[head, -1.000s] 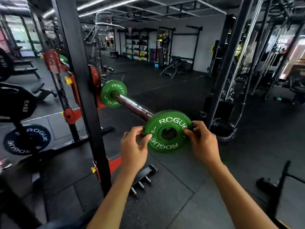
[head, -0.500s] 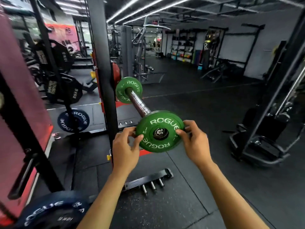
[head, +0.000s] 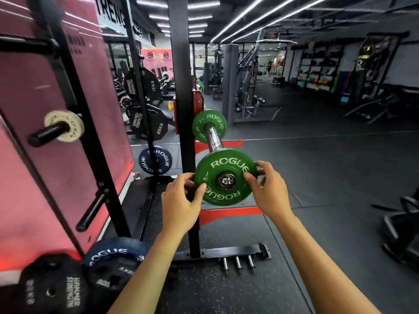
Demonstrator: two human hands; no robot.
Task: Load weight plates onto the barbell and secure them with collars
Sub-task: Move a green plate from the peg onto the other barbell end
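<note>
A small green ROGUE plate [head: 217, 191] sits on the near tip of the barbell sleeve [head: 212, 138], its hole around the sleeve's end. My left hand [head: 181, 200] grips the plate's left rim. My right hand [head: 267, 189] grips its right rim. A second green ROGUE plate [head: 199, 125] sits farther along the same sleeve, against the rack. No collar shows on the sleeve.
A black rack upright [head: 181, 98] stands just left of the sleeve. Blue ROGUE plates lean at the floor [head: 155, 160] and lower left [head: 113, 261]. A small grey plate [head: 72, 125] hangs on a storage peg. A floor bracket with pins [head: 238, 257] lies below.
My view has swung left and moved closer, so the red panel and storage pegs now show. Both hands still grip the green plate, now around the sleeve's tip.
</note>
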